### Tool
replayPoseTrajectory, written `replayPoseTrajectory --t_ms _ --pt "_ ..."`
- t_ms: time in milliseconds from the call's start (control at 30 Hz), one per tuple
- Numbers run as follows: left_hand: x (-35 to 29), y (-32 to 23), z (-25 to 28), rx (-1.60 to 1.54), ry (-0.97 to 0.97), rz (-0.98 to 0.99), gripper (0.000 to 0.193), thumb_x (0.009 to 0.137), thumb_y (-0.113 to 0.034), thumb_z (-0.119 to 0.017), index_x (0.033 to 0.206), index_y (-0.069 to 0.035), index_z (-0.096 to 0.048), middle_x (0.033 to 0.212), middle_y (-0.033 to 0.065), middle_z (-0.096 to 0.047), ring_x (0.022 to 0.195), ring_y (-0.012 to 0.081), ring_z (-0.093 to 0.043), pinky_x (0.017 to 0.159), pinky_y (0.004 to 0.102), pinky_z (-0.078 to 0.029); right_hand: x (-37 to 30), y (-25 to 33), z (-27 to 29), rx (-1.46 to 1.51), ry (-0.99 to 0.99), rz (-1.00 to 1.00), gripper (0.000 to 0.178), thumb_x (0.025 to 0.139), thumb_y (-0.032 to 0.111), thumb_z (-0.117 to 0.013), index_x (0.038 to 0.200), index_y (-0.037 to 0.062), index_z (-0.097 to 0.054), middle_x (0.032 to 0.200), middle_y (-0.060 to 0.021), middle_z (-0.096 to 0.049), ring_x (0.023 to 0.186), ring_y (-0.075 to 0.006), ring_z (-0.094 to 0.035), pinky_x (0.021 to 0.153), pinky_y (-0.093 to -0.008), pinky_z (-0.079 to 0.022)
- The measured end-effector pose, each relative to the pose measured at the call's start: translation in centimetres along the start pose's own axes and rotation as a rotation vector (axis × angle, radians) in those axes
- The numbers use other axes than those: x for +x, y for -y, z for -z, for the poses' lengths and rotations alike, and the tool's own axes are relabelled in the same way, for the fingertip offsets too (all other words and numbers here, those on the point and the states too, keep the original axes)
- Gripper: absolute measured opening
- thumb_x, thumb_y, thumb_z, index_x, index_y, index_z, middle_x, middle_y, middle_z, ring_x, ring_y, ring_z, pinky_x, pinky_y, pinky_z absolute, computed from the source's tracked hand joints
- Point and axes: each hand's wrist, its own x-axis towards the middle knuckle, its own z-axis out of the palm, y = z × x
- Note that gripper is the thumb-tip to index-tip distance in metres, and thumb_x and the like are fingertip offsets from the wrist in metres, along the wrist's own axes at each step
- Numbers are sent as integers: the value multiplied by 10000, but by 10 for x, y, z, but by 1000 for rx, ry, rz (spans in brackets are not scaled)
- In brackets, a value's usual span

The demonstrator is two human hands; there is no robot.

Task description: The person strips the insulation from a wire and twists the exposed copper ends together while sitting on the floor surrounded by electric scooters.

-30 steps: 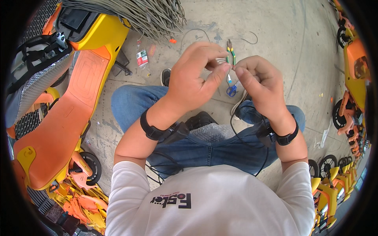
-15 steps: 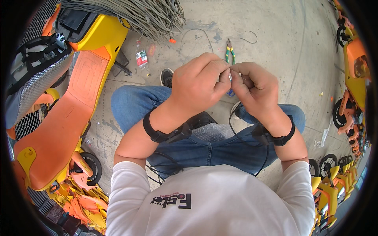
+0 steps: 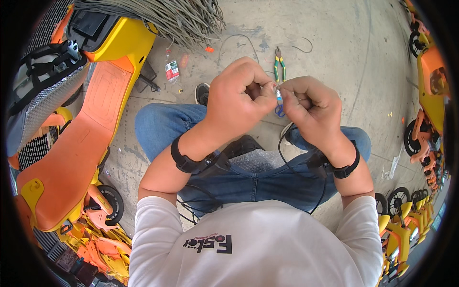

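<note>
My left hand (image 3: 241, 95) is closed in a pinch, thumb against forefinger. Facing it, a little to the right, my right hand (image 3: 311, 103) pinches too. Between the fingertips shows a thin wire (image 3: 275, 88), its ends tiny and partly hidden by the fingers. Below this gap, on the floor, lie scissors with blue handles (image 3: 279, 111), their blades partly covered by my hands. Just beyond the fingers rest pliers with green and yellow handles (image 3: 279, 64). A dark thin cable (image 3: 245, 36) loops over the floor and passes out of sight behind my left hand.
A big bundle of grey cables (image 3: 186, 21) lies at the far left. Beside me on the left stands an orange and yellow scooter body (image 3: 91, 124). A plastic bottle (image 3: 171, 71) lies near it. Rows of orange and yellow scooters (image 3: 432, 86) line the right.
My fingertips have drawn slightly apart, uncovering the thin wire and more of the scooter-side gap with the scissors beneath. My left hand has tilted and its curled fingers opened a little.
</note>
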Motion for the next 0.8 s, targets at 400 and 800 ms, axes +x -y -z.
replayPoseTrajectory --t_ms 400,800 --pt "3 8 4 -100 -3 288 77 752 1 -664 742 -25 -593 682 8 -548 558 57 -508 508 233 -402 2 2 5 186 22 -180 53 823 -28 -616 855 6 -643 618 77 -456 563 1 -345 527 -174 -332" --pt "4 2 7 -308 176 478 329 949 -272 -573 737 -22 -562 604 -24 -470 578 63 -379 513 256 -324 4 -1 6 142 3 -129 45 835 -14 -621 864 16 -638 608 89 -409 548 -7 -303 501 -189 -309"
